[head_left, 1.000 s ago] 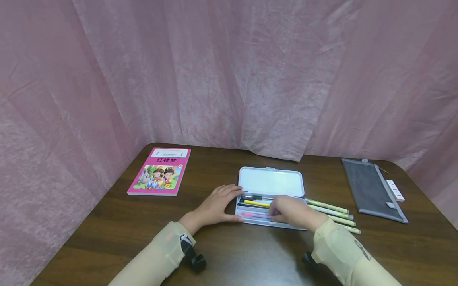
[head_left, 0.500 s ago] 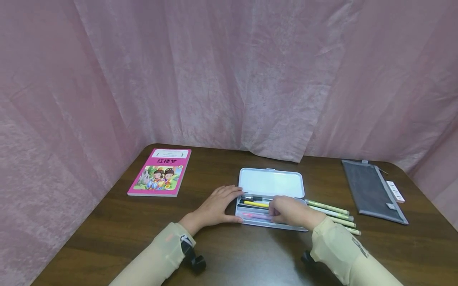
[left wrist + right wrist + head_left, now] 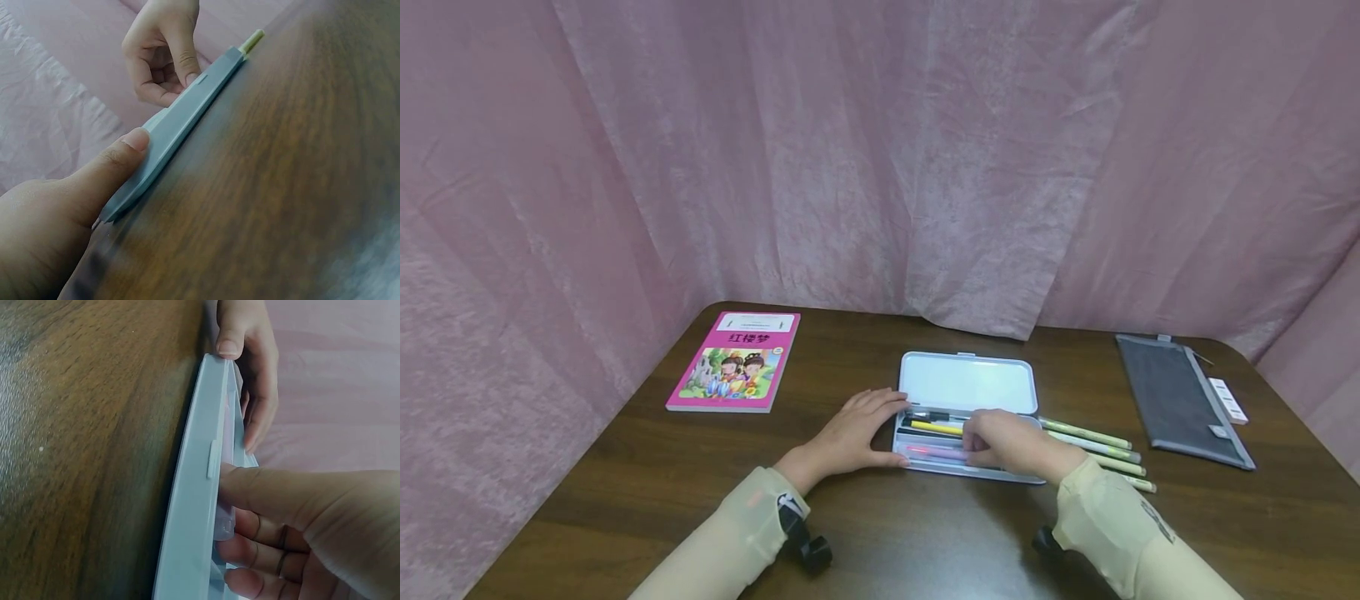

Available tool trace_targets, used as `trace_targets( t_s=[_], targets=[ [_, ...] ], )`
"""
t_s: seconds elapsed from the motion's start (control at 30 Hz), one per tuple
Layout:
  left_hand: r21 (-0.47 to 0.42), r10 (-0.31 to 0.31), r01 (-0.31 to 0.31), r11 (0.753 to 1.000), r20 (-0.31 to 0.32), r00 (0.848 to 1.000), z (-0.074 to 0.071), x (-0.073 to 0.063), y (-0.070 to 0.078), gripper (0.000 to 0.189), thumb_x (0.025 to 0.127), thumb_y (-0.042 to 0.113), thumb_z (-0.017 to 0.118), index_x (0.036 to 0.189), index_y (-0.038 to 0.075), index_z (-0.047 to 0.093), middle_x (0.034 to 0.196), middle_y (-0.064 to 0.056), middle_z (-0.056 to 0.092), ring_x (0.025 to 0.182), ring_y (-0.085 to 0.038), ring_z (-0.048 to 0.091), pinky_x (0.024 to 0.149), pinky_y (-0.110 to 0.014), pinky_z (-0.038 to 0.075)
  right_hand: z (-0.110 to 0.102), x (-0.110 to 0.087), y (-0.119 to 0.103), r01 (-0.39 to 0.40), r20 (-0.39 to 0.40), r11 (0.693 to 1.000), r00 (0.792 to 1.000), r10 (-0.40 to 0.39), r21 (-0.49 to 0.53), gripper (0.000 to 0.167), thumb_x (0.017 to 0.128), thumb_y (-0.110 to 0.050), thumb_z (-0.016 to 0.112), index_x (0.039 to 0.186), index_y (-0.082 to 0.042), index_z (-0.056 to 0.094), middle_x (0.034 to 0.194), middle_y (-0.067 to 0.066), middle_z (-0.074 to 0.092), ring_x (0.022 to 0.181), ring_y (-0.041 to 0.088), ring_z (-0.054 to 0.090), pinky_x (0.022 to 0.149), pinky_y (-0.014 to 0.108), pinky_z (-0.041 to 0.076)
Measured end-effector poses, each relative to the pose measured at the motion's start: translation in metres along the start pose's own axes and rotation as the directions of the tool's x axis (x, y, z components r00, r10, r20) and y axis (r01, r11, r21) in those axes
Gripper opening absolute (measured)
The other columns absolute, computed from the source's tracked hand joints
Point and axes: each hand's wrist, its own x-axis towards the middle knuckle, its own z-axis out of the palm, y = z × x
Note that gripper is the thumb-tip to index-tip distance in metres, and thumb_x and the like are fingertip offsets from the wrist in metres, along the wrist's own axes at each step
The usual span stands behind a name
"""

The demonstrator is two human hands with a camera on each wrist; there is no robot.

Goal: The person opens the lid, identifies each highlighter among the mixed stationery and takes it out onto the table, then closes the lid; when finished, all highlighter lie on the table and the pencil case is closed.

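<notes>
An open pale blue pencil case (image 3: 967,379) lies with its lid back. My left hand (image 3: 853,437) holds its left end, thumb (image 3: 134,140) against the front wall and fingers by the back corner. Inside lie a yellow pencil (image 3: 936,427), dark pens and a translucent pinkish-lavender pen (image 3: 932,452). My right hand (image 3: 1011,443) reaches into the front part of the case. In the right wrist view its thumb and fingers pinch the pinkish-lavender pen (image 3: 224,528), whose end shows between them. My right hand hides the case's right half in the head view.
Several green-and-white pens (image 3: 1093,450) lie right of the case. Farther right are a grey mesh zip pouch (image 3: 1183,400) and a small white box-like item (image 3: 1228,400). A pink book (image 3: 733,360) lies at the back left. A pink curtain (image 3: 880,167) hangs behind the table.
Hardly anything differs. Both hands stay in place at the pencil case, with only slight shifts of the right hand and the pinkish-lavender pen.
</notes>
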Motion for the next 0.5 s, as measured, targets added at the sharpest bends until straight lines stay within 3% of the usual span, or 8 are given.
trace_targets(
  t_s=[0.3, 0.5],
  targets=[
    [0.001, 0.001, -0.001, 1.000, 0.000, 1.000, 0.001, 0.001, 0.000, 0.084, 0.079, 0.068, 0.061, 0.147, 0.025, 0.037, 0.155, 0.005, 0.035, 0.147, -0.019, 0.025, 0.122, -0.045, 0.019, -0.006, -0.007, 0.003, 0.101, -0.067, 0.995, 0.993, -0.101, -0.012, 0.009, 0.082, -0.016, 0.076, 0.084, -0.017, 0.067, 0.074, -0.008, 0.058, 0.067, 0.006, 0.049, 0.063, 0.021, 0.046],
    [-0.003, -0.001, 0.001, 1.000, 0.003, 1.000, 0.000, 0.001, -0.001, 0.085, 0.079, 0.069, 0.061, 0.147, 0.025, 0.037, 0.155, 0.005, 0.034, 0.147, -0.018, 0.025, 0.122, -0.045, 0.019, -0.018, -0.011, 0.003, 0.109, -0.088, 0.994, 0.990, -0.111, -0.025, 0.008, 0.082, -0.016, 0.076, 0.083, -0.018, 0.068, 0.075, -0.008, 0.058, 0.068, 0.005, 0.048, 0.063, 0.020, 0.046]
  ],
)
